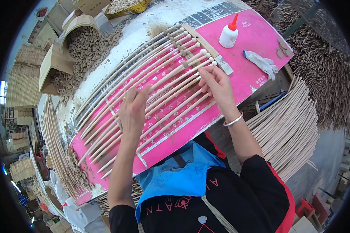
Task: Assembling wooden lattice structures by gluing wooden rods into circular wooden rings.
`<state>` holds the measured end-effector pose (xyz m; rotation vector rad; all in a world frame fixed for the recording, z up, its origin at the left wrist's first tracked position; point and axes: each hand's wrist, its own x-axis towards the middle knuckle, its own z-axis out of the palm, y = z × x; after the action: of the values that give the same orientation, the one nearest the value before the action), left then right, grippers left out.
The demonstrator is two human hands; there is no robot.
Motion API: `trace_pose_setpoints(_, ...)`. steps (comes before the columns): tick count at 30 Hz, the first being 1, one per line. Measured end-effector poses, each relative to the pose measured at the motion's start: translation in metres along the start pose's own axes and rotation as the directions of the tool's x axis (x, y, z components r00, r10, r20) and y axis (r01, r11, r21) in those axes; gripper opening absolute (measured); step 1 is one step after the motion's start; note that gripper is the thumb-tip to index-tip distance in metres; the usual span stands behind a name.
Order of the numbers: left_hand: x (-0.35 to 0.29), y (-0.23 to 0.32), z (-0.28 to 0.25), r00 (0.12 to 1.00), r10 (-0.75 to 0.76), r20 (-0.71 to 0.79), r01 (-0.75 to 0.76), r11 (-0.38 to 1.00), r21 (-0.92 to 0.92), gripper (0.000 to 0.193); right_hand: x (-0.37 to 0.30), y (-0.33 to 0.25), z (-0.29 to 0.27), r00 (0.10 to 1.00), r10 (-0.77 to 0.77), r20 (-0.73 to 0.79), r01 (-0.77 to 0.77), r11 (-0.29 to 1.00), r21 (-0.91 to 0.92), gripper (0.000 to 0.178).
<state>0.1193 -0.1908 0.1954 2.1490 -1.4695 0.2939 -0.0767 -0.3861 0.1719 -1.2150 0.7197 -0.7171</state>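
Slender wooden rods (162, 110) lie side by side across a pink patterned sheet (243, 19), several tipped with small pale wooden balls (203, 51). Brown wooden rings (184, 64) sit on some rods close to the ball ends. My left hand (133, 110) is closed, with thumb and forefinger at a thicker-looking, blurred rod around mid-length. Beneath its palm, a small brown piece partly shows. My right hand (217, 83) is closed beside the ball ends, its fingertips pinched together over the nearer rods; what they hold is hidden.
A white glue bottle (228, 35) with red nozzle and a white glove (261, 64) lie right of a wooden stop bar (201, 39). Rings spill from a tipped container (81, 23) at far left. Rod bundles (287, 128) stand right; a yellow box (128, 8) holds balls.
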Motion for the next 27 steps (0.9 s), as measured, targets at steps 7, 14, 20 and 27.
trace_pose_setpoints(7, 0.028, -0.031, 0.041, 0.993, -0.028, 0.111, 0.024, 0.999, 0.032, 0.034, -0.001, 0.003, -0.025, 0.996, 0.072, 0.047, -0.070, 0.997, -0.034, 0.026)
trace_pose_setpoints(14, 0.038, -0.026, 0.058, 0.989, -0.031, 0.148, 0.021, 0.998, 0.065, 0.031, 0.028, 0.000, -0.033, 0.989, 0.117, 0.092, -0.113, 0.992, -0.051, 0.026)
trace_pose_setpoints(20, 0.042, -0.025, 0.061, 0.979, -0.043, 0.201, 0.029, 0.997, 0.071, 0.034, 0.085, -0.002, -0.029, 0.965, -0.188, 0.185, 0.257, 0.833, -0.489, 0.021)
trace_pose_setpoints(27, 0.047, -0.024, 0.062, 0.972, -0.052, 0.231, 0.038, 0.997, 0.063, 0.035, 0.127, 0.008, -0.012, 0.766, -0.335, 0.548, 0.639, 0.302, -0.708, 0.024)
